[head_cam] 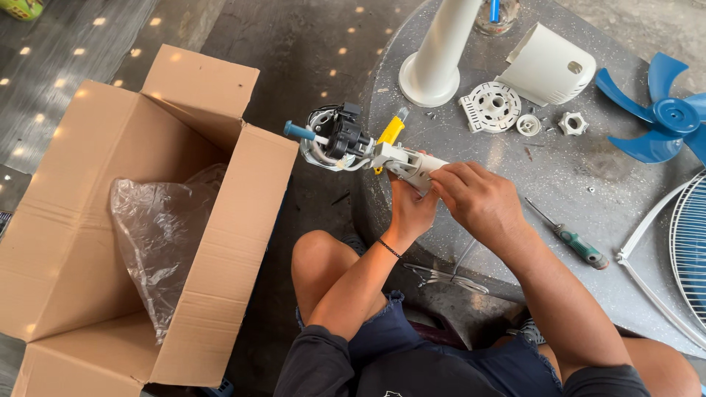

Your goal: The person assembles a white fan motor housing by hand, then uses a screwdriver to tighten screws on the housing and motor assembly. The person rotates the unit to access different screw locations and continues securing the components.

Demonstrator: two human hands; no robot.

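Open brown carton (110,220), left; clear bag (165,242) inside

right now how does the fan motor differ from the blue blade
The fan motor is held over the table edge by the left hand and right hand; the blue blade lies untouched on the table. The motor is black and white with wires; the blade is one solid blue piece. Both are fan parts.

This looks like an informal repair spot or home workshop on a bare concrete floor (309,44). A round, speckled stone table (559,176) carries loose fan parts: a blue fan blade (658,117), a white wire guard (684,250), a white housing cover (548,70) and a green-handled screwdriver (573,241). An open cardboard box (110,242) stands beside it.
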